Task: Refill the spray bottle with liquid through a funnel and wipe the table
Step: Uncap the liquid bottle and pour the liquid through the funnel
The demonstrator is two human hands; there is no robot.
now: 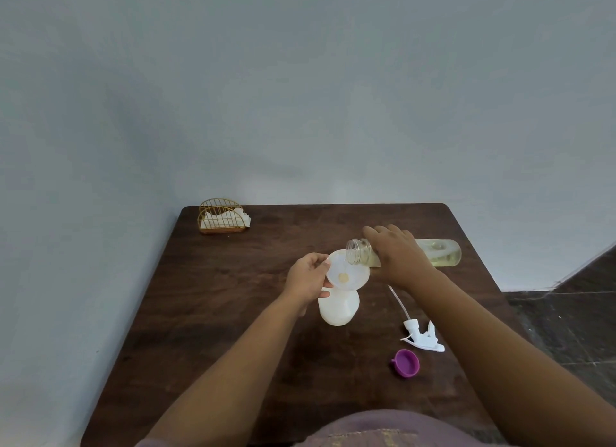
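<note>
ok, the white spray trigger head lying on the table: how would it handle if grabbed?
The white plastic spray trigger head probably feels light and rigid. Its thin dip tube looks flexible and may whip or drip. The irregular shape likely won't roll.

Two bottles [338, 308] [440, 253], one funnel [346, 275], one purple cap [406, 363], one sprayer head [423, 336].

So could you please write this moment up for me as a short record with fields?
left hand: left hand holds the funnel by its rim
funnel: sits in the white spray bottle
right hand: right hand tips the clear refill bottle, mouth over the funnel
liquid: yellowish, some pooled in the funnel
spray head: spray head lies on the table
purple cap: purple cap beside it
napkin holder: napkin holder at far left corner
</note>
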